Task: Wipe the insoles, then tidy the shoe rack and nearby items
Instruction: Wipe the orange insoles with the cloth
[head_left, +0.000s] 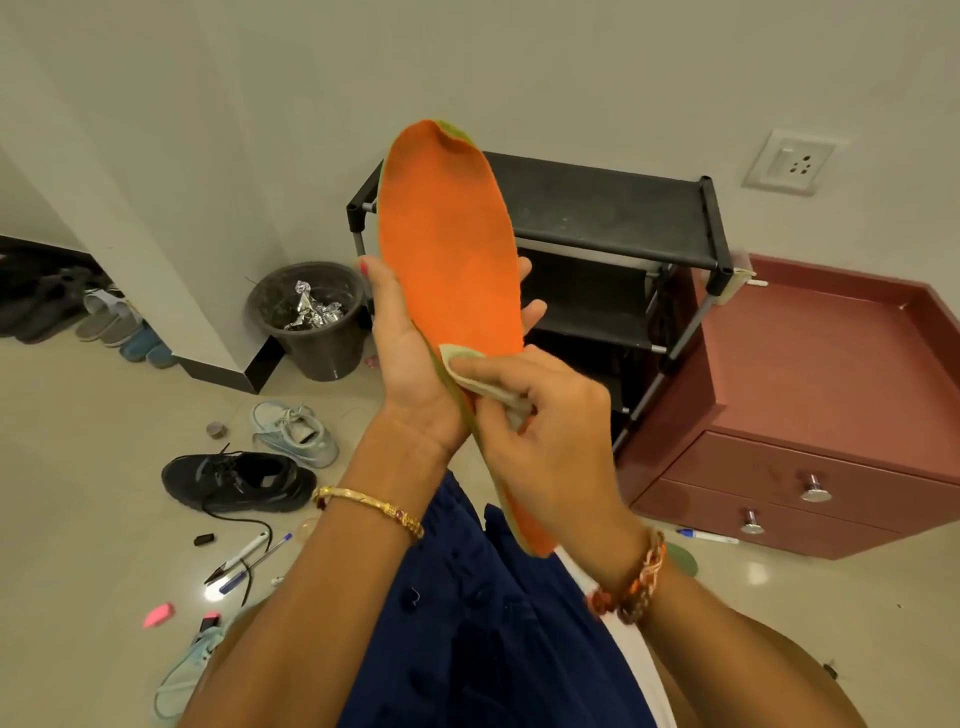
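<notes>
While the right hand (540, 415) pinches a pale wipe (478, 376) against the orange insole (452, 260), the left hand (415, 353) grips that insole upright before the black shoe rack (613, 208). Wiping is underway; next, likely strokes toward the toe.

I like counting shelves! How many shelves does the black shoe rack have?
3 show on the shoe rack: top, middle, lower. More may hide behind the right hand.

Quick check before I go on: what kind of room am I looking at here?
Probably a home entryway or hall: a black tiered shoe rack against the wall, a maroon two-drawer cabinet beside it, and a black laced sneaker on the tiled floor.
</notes>
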